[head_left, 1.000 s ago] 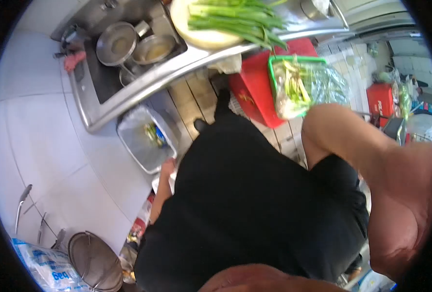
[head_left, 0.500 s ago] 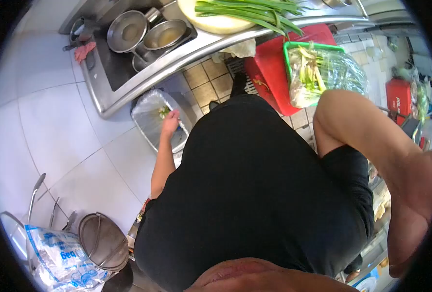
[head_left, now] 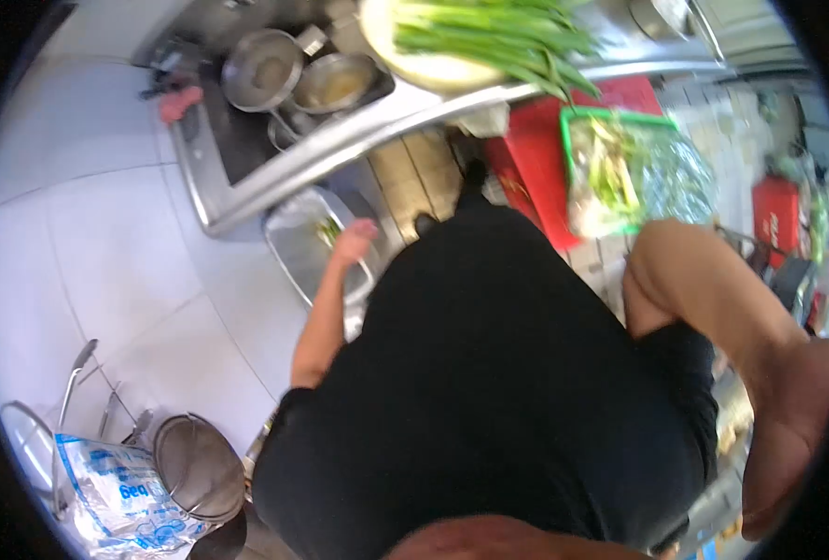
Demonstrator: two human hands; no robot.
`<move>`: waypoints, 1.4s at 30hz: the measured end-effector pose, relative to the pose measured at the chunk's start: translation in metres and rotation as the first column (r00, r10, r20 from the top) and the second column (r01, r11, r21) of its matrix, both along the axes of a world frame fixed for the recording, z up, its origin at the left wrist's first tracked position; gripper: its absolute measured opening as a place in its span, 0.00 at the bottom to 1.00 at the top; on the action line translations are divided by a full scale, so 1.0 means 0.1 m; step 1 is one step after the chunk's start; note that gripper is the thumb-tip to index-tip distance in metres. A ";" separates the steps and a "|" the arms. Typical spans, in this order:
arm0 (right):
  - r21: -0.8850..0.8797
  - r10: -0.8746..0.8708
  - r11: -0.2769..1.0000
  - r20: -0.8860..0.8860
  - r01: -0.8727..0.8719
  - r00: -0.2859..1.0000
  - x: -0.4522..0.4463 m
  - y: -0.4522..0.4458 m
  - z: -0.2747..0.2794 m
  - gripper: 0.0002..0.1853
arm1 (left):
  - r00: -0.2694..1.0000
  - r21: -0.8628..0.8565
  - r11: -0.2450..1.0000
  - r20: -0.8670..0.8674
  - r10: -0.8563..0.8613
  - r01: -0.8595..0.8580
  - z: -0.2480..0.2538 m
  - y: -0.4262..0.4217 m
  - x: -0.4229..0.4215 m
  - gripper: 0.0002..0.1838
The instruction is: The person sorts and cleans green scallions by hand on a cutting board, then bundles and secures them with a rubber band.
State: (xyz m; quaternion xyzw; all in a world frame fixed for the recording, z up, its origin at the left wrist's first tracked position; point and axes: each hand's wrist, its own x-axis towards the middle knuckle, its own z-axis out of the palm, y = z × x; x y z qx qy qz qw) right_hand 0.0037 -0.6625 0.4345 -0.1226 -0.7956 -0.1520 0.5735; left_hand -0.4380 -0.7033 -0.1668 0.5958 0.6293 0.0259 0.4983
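My left hand [head_left: 354, 243] is over the right side of a lined waste bin [head_left: 288, 266]. Motion smears its fingers, so I cannot tell whether they are open or closed. Green scraps [head_left: 328, 230] show in the bin just left of the hand. My right arm [head_left: 713, 289] is bent at the right, with the elbow forward; its hand is hidden behind my body. Green onions [head_left: 489, 33] lie on a round pale cutting board [head_left: 386, 51] on the steel counter, beyond both arms.
Metal pans [head_left: 263, 70] stand in a steel recess at the counter's left. A green crate [head_left: 568, 131] with trimmed stalks and plastic wrap rests on a red box [head_left: 536, 177]. A strainer [head_left: 200, 467] and a printed plastic bag [head_left: 125, 495] are at lower left.
My left hand has shifted toward the right side of the bin and is now blurred. The whole view has tilted slightly, so the counter and crate appear lower and further right.
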 end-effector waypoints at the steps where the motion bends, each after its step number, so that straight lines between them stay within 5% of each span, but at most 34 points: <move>1: 0.018 -0.001 1.000 -0.011 0.002 1.000 0.04 -0.01 -0.02 0.43 | 0.997 0.061 0.998 -0.083 -0.003 0.008 0.31 0.15 0.22 0.26; 5: 0.033 -0.119 0.992 -0.067 0.121 0.991 0.15 0.12 -0.11 0.45 | 0.989 0.046 0.996 0.130 0.066 -0.072 0.78 0.53 0.67 0.24; 9: 0.029 -0.356 0.929 -0.199 0.369 0.913 0.43 0.45 -0.43 0.46 | 0.957 0.243 0.942 0.116 -0.264 0.231 1.78 1.11 1.30 0.18; 11: -0.453 -0.236 0.873 -0.070 0.180 0.969 0.65 0.86 -1.16 0.19 | 0.893 0.409 0.843 0.126 -0.432 0.350 2.02 1.33 1.55 0.11; 12: -0.661 -0.153 0.744 -0.036 0.091 0.988 0.75 1.05 -1.56 0.15 | 0.886 0.419 0.834 0.127 -0.447 0.360 2.07 1.46 1.67 0.11; 13: -0.860 -0.302 0.460 0.082 0.221 0.950 0.70 1.21 -2.02 0.14 | 0.843 0.571 0.702 0.033 -0.537 0.426 2.09 1.62 1.80 0.10; 15: -0.845 -0.264 -0.078 0.530 0.530 0.806 1.02 1.54 -3.04 0.15 | 0.758 0.744 0.425 -0.165 -0.631 0.516 2.19 2.00 2.15 0.05; 16: -0.832 -0.377 -0.124 0.544 0.541 0.750 1.15 1.60 -3.61 0.18 | 0.746 0.773 0.362 -0.207 -0.633 0.521 2.19 2.18 2.33 0.05; 20: -0.849 -0.607 -0.059 0.448 0.525 0.656 1.11 1.71 -4.68 0.21 | 0.765 0.788 0.227 -0.414 -0.494 0.573 1.95 2.80 3.09 0.25; 24: -0.880 -0.529 -0.098 0.442 0.465 0.725 1.28 2.08 -4.88 0.13 | 0.706 0.671 0.241 -0.607 -0.364 0.701 1.50 3.28 3.30 0.39; 27: -0.912 -0.470 -0.116 0.399 0.393 0.787 1.60 2.42 -4.76 0.12 | 0.703 0.661 0.252 -0.620 -0.347 0.707 1.45 3.52 3.33 0.36; 30: -0.935 -0.402 0.005 0.322 0.354 0.857 1.85 2.68 -4.55 0.13 | 0.706 0.649 0.280 -0.630 -0.324 0.707 1.45 3.67 3.37 0.35; 34: -0.936 -0.274 -0.044 0.349 0.350 0.896 2.03 2.73 -4.33 0.12 | 0.724 0.655 0.309 -0.603 -0.336 0.689 1.53 3.65 3.36 0.36; 36: -0.970 -0.244 -0.120 0.237 0.214 0.940 2.00 2.63 -4.26 0.10 | 0.773 0.647 0.422 -0.536 -0.339 0.635 1.65 3.57 3.43 0.36; 37: -0.981 -0.281 -0.082 0.192 0.176 0.940 1.94 2.56 -4.25 0.10 | 0.847 0.760 0.380 -0.433 -0.309 0.527 1.71 3.53 3.51 0.35; 42: -0.936 -0.360 0.013 0.325 0.353 0.875 1.60 2.35 -4.01 0.11 | 0.799 0.800 0.352 -0.242 -0.550 0.485 1.88 3.66 3.96 0.22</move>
